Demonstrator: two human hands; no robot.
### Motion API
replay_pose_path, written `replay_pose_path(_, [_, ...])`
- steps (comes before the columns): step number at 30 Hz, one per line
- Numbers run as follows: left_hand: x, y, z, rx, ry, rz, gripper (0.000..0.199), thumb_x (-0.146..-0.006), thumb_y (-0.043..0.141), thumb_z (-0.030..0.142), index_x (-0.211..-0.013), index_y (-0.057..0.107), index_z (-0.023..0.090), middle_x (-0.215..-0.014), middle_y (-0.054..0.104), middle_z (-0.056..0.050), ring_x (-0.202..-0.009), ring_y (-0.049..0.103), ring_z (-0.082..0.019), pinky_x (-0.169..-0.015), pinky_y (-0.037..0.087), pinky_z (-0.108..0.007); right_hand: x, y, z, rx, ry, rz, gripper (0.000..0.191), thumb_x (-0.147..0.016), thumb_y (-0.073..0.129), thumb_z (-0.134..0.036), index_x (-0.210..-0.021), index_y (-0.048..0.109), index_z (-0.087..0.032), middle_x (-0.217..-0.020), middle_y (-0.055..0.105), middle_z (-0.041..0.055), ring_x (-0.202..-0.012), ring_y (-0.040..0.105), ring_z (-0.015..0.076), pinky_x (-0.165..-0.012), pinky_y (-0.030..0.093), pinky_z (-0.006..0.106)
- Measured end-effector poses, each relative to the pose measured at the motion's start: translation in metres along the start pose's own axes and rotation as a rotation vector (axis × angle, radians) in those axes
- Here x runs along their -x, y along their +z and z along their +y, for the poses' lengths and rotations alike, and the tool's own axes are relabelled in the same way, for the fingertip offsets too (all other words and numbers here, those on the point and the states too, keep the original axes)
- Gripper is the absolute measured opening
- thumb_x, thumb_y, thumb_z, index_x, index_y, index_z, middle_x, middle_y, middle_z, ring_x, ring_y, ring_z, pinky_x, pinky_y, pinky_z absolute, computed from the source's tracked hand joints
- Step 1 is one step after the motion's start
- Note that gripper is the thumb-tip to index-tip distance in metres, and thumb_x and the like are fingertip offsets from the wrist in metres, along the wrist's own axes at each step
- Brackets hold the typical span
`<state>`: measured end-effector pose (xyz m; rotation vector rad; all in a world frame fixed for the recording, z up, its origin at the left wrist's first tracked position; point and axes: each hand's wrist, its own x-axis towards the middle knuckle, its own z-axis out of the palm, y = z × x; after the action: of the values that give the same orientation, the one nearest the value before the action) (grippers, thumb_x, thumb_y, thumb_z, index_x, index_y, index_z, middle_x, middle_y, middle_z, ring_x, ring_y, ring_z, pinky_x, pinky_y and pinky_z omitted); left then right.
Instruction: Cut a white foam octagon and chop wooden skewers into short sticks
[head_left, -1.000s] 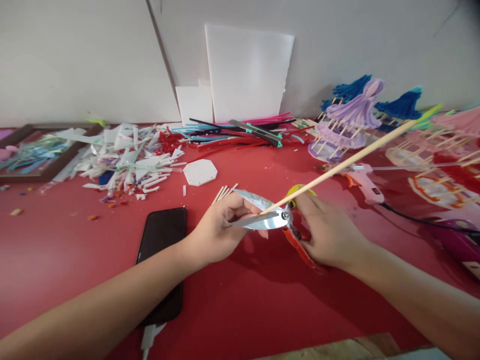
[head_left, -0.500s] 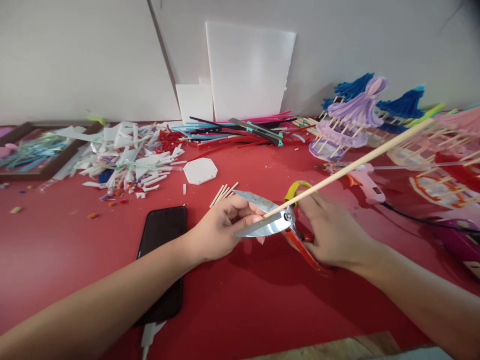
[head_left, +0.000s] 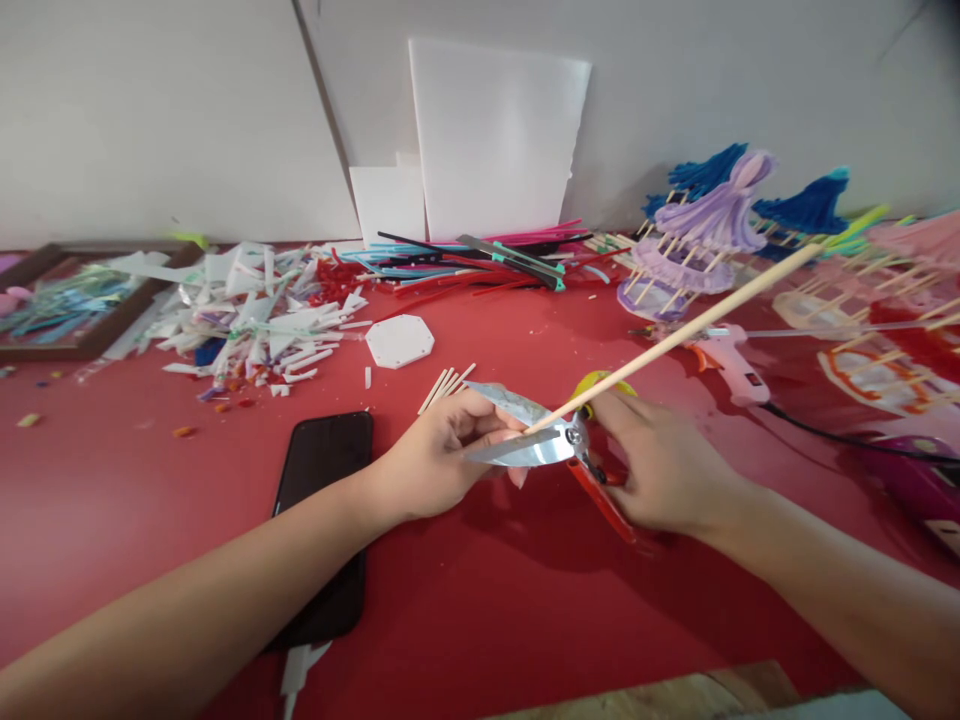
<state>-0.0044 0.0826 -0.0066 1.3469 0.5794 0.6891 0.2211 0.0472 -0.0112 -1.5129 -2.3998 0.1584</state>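
Note:
My right hand [head_left: 664,455] is wrapped round the red and yellow handles of a pair of scissors [head_left: 529,452], whose metal blades stand apart and point left. A long pale wooden stick [head_left: 690,335] passes between the blades near the pivot and slants up to the right. Closed on the stick's lower end is my left hand [head_left: 439,450], partly behind the blades. Just beyond this hand lie several short cut sticks [head_left: 448,386]. A white foam octagon [head_left: 400,341] with small holes rests farther back on the red table.
A black phone [head_left: 322,520] lies by my left forearm. White scraps [head_left: 255,320] are heaped at the back left. Coloured pipe cleaners [head_left: 442,262] with a utility knife [head_left: 517,262] lie behind. A pink glue gun [head_left: 731,368] and a purple carousel-like model [head_left: 694,235] stand right.
The stick's far end has dropped slightly and come nearer to my left. My right hand and the scissors have shifted and turned a little; the blades remain apart around the stick.

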Motion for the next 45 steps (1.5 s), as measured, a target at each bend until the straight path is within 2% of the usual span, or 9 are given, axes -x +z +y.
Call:
replay_pose_path(3, [-0.0001, 0.0001, -0.0004, 0.036, 0.007, -0.013, 0.031, -0.080, 0.071, 0.045, -0.076, 0.063, 0.015, -0.060, 0.065, -0.002, -0.056, 0.061, -0.012, -0.057, 0.047, -0.024, -0.0010, -0.0010, 0.0010, 0.015, -0.030, 0.024, 0.015, -0.075, 0.047, -0.031, -0.086, 0.045, -0.021, -0.075, 0.058, 0.0081, -0.066, 0.057, 0.0245, -0.055, 0.043, 0.035])
replay_pose_path(8, [-0.0008, 0.0001, -0.0002, 0.062, 0.007, -0.006, 0.033, -0.079, 0.071, 0.046, -0.078, 0.064, 0.013, -0.062, 0.065, -0.001, -0.055, 0.060, -0.010, -0.055, 0.048, -0.022, -0.0023, -0.0009, 0.0014, 0.042, -0.079, 0.062, 0.020, -0.078, 0.048, -0.035, -0.090, 0.047, -0.020, -0.079, 0.058, 0.0095, -0.071, 0.056, 0.0262, -0.058, 0.044, 0.036])
replay_pose_path(14, [0.0002, 0.0002, 0.0006, 0.065, -0.043, -0.023, 0.034, -0.080, 0.069, 0.047, -0.081, 0.065, 0.014, -0.063, 0.067, -0.002, -0.056, 0.061, -0.011, -0.056, 0.048, -0.021, -0.0029, -0.0012, -0.0004, 0.011, -0.091, 0.070, 0.018, -0.077, 0.048, -0.033, -0.089, 0.045, -0.020, -0.079, 0.058, 0.0089, -0.070, 0.055, 0.0248, -0.058, 0.044, 0.035])
replay_pose_path(23, [-0.0003, 0.0012, 0.0002, 0.045, -0.021, -0.012, 0.035, -0.081, 0.068, 0.048, -0.076, 0.064, 0.014, -0.062, 0.067, -0.003, -0.057, 0.062, -0.012, -0.060, 0.051, -0.024, -0.0018, 0.0034, 0.0017, 0.059, -0.093, 0.101, 0.021, -0.076, 0.048, -0.035, -0.090, 0.044, -0.021, -0.074, 0.056, 0.0070, -0.065, 0.054, 0.0243, -0.055, 0.040, 0.034])
replay_pose_path(29, [0.0010, 0.0021, 0.0031, 0.033, -0.076, -0.030, 0.038, -0.081, 0.067, 0.050, -0.074, 0.065, 0.013, -0.060, 0.067, -0.003, -0.055, 0.061, -0.011, -0.055, 0.050, -0.022, -0.0030, 0.0028, 0.0013, 0.091, -0.153, 0.153, 0.021, -0.077, 0.048, -0.031, -0.093, 0.044, -0.019, -0.086, 0.058, 0.0117, -0.075, 0.055, 0.0259, -0.060, 0.042, 0.035])
replay_pose_path(33, [0.0014, 0.0016, 0.0023, 0.010, -0.079, -0.030, 0.041, -0.081, 0.066, 0.052, -0.069, 0.064, 0.013, -0.060, 0.067, -0.005, -0.054, 0.062, -0.012, -0.055, 0.050, -0.022, -0.0030, 0.0034, 0.0015, 0.060, -0.132, 0.133, 0.022, -0.075, 0.049, -0.030, -0.093, 0.046, -0.019, -0.081, 0.058, 0.0098, -0.071, 0.054, 0.0253, -0.058, 0.041, 0.035])
replay_pose_path(38, [0.0007, 0.0014, 0.0005, 0.001, -0.060, -0.017, 0.039, -0.081, 0.066, 0.052, -0.074, 0.064, 0.013, -0.058, 0.066, -0.003, -0.053, 0.060, -0.012, -0.054, 0.048, -0.023, -0.0024, 0.0034, 0.0010, 0.046, -0.113, 0.102, 0.017, -0.075, 0.048, -0.032, -0.088, 0.046, -0.020, -0.073, 0.056, 0.0073, -0.064, 0.053, 0.0238, -0.055, 0.040, 0.033])
replay_pose_path(45, [0.0004, 0.0010, -0.0002, -0.070, -0.016, -0.021, 0.039, -0.085, 0.061, 0.051, -0.072, 0.062, 0.015, -0.061, 0.066, -0.005, -0.059, 0.061, -0.014, -0.062, 0.048, -0.026, -0.0014, 0.0032, 0.0019, 0.005, -0.050, 0.030, 0.018, -0.075, 0.048, -0.035, -0.087, 0.045, -0.022, -0.072, 0.056, 0.0062, -0.062, 0.052, 0.0231, -0.053, 0.041, 0.034])
